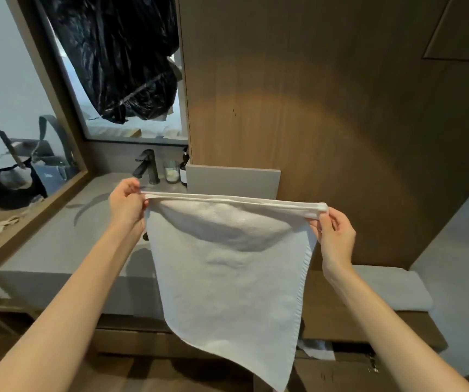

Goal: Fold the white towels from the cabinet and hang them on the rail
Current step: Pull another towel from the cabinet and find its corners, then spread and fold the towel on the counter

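Note:
A white towel [227,273] hangs spread out in front of me, its top edge stretched level and doubled over. My left hand [127,202] pinches the top left corner and my right hand [335,236] pinches the top right corner. The lower part of the towel dangles freely over the front of the vanity, its bottom corner pointing down and to the right. A second white towel [391,290] lies folded on the wooden ledge at the right. No rail shows clearly; the towel hides the space behind it.
A grey vanity counter [66,236] with a dark faucet [147,166], a glass and a dark bottle [183,168] lies behind the towel. A mirror [24,123] stands at left. A wood-panelled wall [326,123] fills the right side.

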### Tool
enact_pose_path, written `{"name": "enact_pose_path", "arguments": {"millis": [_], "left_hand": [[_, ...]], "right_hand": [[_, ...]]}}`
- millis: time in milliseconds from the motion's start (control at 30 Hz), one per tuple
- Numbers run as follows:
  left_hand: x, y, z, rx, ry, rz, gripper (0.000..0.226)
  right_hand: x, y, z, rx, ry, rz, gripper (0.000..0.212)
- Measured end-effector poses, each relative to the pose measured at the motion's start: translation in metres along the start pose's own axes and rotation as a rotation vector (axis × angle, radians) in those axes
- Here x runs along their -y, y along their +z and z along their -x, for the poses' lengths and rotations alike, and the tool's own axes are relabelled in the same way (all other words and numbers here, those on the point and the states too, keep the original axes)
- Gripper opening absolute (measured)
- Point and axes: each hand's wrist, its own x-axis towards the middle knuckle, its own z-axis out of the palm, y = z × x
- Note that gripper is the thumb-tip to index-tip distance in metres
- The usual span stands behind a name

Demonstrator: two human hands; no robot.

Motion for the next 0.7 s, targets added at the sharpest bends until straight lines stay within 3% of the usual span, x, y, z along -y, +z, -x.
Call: {"name": "enact_pose_path", "arguments": {"millis": [367, 700], "left_hand": [[0.016, 0.066, -0.136, 0.134, -0.058, -0.001, 0.041], [0.063, 0.118, -0.211, 0.071, -0.106, -0.033, 0.046]], "right_hand": [[-0.017, 0.084, -0.088, -0.089, 0.011, 0.081, 0.023], [-0.061, 0.119, -0.157, -0.006, 0.079, 0.132, 0.024]]}}
